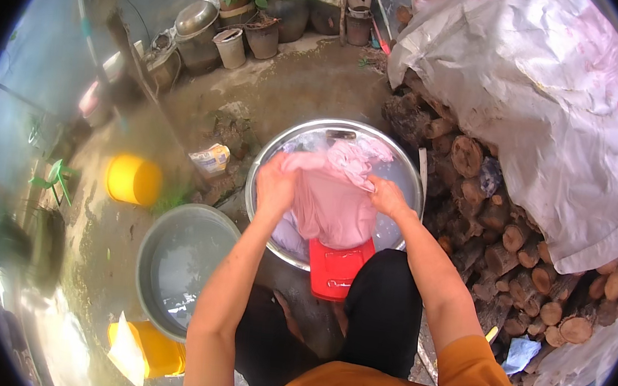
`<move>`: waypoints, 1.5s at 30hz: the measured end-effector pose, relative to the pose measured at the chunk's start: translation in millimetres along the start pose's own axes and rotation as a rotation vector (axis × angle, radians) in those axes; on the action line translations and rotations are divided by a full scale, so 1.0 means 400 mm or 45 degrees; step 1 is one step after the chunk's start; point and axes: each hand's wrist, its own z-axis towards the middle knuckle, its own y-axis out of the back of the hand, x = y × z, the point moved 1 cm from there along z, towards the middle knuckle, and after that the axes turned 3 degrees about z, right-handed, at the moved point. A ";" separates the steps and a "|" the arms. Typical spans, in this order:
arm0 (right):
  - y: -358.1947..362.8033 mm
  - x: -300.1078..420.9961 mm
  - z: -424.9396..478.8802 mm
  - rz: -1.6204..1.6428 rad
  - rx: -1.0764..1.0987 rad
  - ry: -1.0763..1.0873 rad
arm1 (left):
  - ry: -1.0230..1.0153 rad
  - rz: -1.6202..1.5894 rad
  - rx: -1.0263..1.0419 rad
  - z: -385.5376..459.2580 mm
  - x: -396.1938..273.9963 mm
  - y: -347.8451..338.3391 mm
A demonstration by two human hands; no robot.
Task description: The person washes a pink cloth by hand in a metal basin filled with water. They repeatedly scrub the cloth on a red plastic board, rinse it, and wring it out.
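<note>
A wet pink cloth garment (335, 212) hangs spread between my two hands above a round metal basin (342, 123). My left hand (275, 184) grips its upper left edge. On the other side, my right hand (390, 197) pinches the upper right part, where the fabric is bunched. The garment's lower edge lies over a red plastic washboard (340, 273) that leans out of the basin towards my knees. Cloudy water (394, 222) fills the basin, and a pale lilac cloth (289, 234) lies partly hidden at its left side.
Left of the basin stands a grey tub (149, 284) of water. A yellow bucket (133, 180) and a yellow container (157, 348) are on the ground nearby. Stacked firewood (512, 266) under a plastic sheet (540, 130) borders the right. Pots (262, 37) line the far wall.
</note>
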 end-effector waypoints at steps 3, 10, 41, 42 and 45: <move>0.027 -0.072 0.002 0.162 0.007 -0.053 | -0.022 -0.087 -0.044 0.032 -0.059 0.002; 0.389 0.188 0.025 0.935 -0.353 0.550 | -0.239 -0.348 -0.260 0.153 -0.241 0.070; 0.555 0.340 0.087 0.856 -0.549 0.793 | -0.150 0.378 -0.348 0.218 -0.205 0.081; 0.503 0.305 0.080 0.657 -0.557 0.789 | 0.110 0.471 -0.067 0.152 -0.236 0.036; 0.375 0.218 0.086 0.187 -0.252 0.329 | 0.247 0.696 0.059 0.201 0.041 0.071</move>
